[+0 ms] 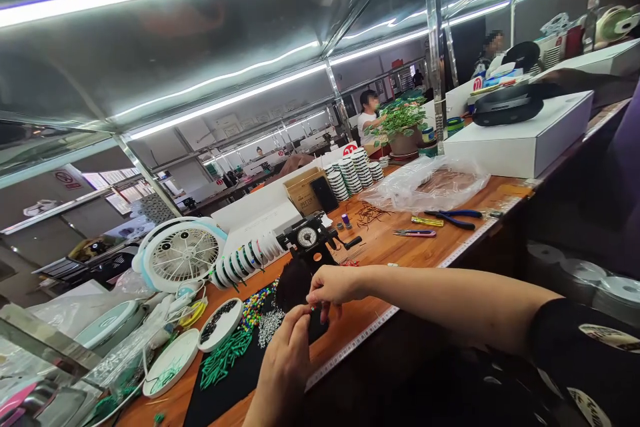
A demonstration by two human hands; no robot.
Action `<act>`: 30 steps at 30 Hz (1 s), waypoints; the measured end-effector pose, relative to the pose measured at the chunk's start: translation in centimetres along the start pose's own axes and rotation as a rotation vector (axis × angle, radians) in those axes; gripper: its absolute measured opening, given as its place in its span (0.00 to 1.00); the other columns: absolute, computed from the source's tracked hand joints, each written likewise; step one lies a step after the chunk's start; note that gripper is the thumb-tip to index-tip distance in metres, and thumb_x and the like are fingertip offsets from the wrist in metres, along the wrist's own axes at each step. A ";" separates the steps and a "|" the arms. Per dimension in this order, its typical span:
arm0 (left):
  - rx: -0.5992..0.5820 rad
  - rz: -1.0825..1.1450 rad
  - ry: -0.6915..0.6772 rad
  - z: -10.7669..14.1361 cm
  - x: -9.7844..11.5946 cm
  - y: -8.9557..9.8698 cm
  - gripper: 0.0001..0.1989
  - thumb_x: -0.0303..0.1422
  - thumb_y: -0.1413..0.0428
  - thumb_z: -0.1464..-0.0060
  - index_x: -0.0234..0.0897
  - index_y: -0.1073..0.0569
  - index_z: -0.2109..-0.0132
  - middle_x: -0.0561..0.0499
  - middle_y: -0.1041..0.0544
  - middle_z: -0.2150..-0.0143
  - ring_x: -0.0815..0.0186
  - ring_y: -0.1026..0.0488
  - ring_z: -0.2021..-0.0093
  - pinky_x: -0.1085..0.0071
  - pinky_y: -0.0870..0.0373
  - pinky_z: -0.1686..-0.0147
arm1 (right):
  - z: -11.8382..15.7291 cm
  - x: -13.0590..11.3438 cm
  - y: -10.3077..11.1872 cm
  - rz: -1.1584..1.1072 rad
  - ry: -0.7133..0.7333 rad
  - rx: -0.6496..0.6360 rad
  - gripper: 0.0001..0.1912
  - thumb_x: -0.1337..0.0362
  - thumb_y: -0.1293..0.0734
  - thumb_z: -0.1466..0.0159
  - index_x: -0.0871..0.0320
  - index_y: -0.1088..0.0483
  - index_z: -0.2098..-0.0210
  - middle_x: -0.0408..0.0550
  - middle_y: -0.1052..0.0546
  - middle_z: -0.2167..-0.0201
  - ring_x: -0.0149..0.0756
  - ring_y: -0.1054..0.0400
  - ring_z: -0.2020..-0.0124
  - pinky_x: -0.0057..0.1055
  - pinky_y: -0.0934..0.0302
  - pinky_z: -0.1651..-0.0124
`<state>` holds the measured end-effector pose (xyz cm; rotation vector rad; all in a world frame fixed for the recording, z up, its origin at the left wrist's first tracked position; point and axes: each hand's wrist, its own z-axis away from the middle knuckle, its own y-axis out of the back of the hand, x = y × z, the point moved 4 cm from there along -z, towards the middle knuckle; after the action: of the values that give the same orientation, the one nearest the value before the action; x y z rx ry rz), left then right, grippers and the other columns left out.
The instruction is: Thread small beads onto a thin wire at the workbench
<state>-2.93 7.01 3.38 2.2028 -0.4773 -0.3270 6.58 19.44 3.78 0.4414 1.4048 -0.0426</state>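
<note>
At the front middle, my left hand (pixel 290 347) and my right hand (pixel 333 287) meet fingertip to fingertip. Both are pinched closed around something tiny, with a reddish and green speck showing between them; what it is cannot be made out. Just beyond stands a black hand-cranked device (pixel 313 240) with a round dial. Left of my hands, a black mat (pixel 200 407) bears green pieces (pixel 227 353), silvery pieces (pixel 271 327) and multicoloured beads (pixel 255 307). Two white dishes, one with black bits (pixel 221 325) and one with pale green bits (pixel 171 363), sit beside the mat.
A white fan (pixel 183 253) and a row of spools (pixel 247 260) stand at the left. Blue-handled pliers (pixel 457 217), pink snips (pixel 416 233) and a plastic bag (pixel 430 183) lie to the right, before a white box (pixel 525 137). Stacked spools (pixel 350 175) and a potted plant (pixel 400 120) stand behind.
</note>
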 end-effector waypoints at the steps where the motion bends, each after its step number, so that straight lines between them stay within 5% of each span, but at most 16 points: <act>1: -0.026 -0.061 -0.032 0.4 -0.2 0.0 0.19 0.16 0.56 0.44 0.32 0.35 0.47 0.39 0.30 0.49 0.60 0.31 0.47 0.66 0.31 0.50 | 0.2 0.0 0.0 -0.027 -0.007 -0.033 0.13 0.66 0.44 0.36 0.64 0.33 0.72 0.44 0.30 0.80 0.26 0.36 0.81 0.21 0.43 0.79; 5: -0.092 -0.130 -0.068 1.3 -1.1 -0.3 0.24 0.17 0.57 0.45 0.31 0.38 0.42 0.36 0.32 0.44 0.57 0.34 0.43 0.61 0.34 0.46 | 0.7 0.3 0.3 -0.083 -0.003 -0.127 0.11 0.62 0.39 0.38 0.63 0.30 0.71 0.44 0.28 0.77 0.25 0.37 0.80 0.19 0.48 0.82; 9: -0.063 0.040 0.101 0.8 -0.9 -0.5 0.20 0.19 0.55 0.43 0.34 0.32 0.46 0.38 0.31 0.45 0.58 0.33 0.45 0.63 0.35 0.46 | 0.9 0.8 0.7 -0.069 0.039 -0.066 0.07 0.63 0.34 0.43 0.63 0.28 0.70 0.42 0.29 0.77 0.23 0.39 0.79 0.18 0.52 0.82; 15: -0.022 0.695 0.785 -0.6 0.0 -0.7 0.07 0.35 0.47 0.43 0.38 0.27 0.66 0.46 0.22 0.68 0.60 0.24 0.66 0.66 0.27 0.64 | 2.1 0.6 -0.2 0.124 0.196 0.153 0.03 0.71 0.34 0.45 0.63 0.27 0.71 0.44 0.28 0.75 0.29 0.36 0.73 0.24 0.42 0.69; 18: -0.042 1.190 1.191 0.0 0.5 -1.7 0.10 0.38 0.40 0.51 0.36 0.29 0.68 0.46 0.22 0.70 0.62 0.24 0.70 0.70 0.27 0.71 | 3.2 0.4 -1.0 0.255 0.316 0.303 0.06 0.74 0.35 0.44 0.62 0.27 0.69 0.48 0.27 0.68 0.34 0.36 0.63 0.29 0.43 0.57; 20: -0.010 1.322 1.323 0.3 0.7 -2.0 0.12 0.37 0.36 0.55 0.35 0.29 0.67 0.46 0.22 0.70 0.64 0.23 0.70 0.73 0.28 0.72 | 3.7 0.4 -1.5 0.338 0.426 0.368 0.07 0.72 0.36 0.42 0.62 0.26 0.68 0.49 0.28 0.66 0.35 0.36 0.61 0.30 0.44 0.56; 26: 0.051 1.218 1.240 0.1 0.6 -1.8 0.20 0.44 0.34 0.61 0.33 0.28 0.67 0.46 0.21 0.72 0.61 0.23 0.71 0.72 0.27 0.73 | 3.6 0.8 -2.0 0.364 0.527 0.476 0.09 0.72 0.37 0.41 0.62 0.24 0.67 0.47 0.27 0.74 0.30 0.35 0.71 0.25 0.43 0.66; 30: 0.042 1.019 1.107 -0.2 0.7 -1.3 0.17 0.44 0.38 0.56 0.34 0.27 0.69 0.45 0.21 0.72 0.58 0.23 0.69 0.68 0.26 0.71 | 3.4 1.0 -2.0 0.319 0.513 0.483 0.08 0.72 0.35 0.43 0.62 0.24 0.73 0.45 0.27 0.78 0.30 0.35 0.73 0.25 0.45 0.69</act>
<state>-1.95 7.64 2.41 1.5527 -0.8358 1.3470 9.39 16.68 2.61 1.1345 1.8105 -0.0081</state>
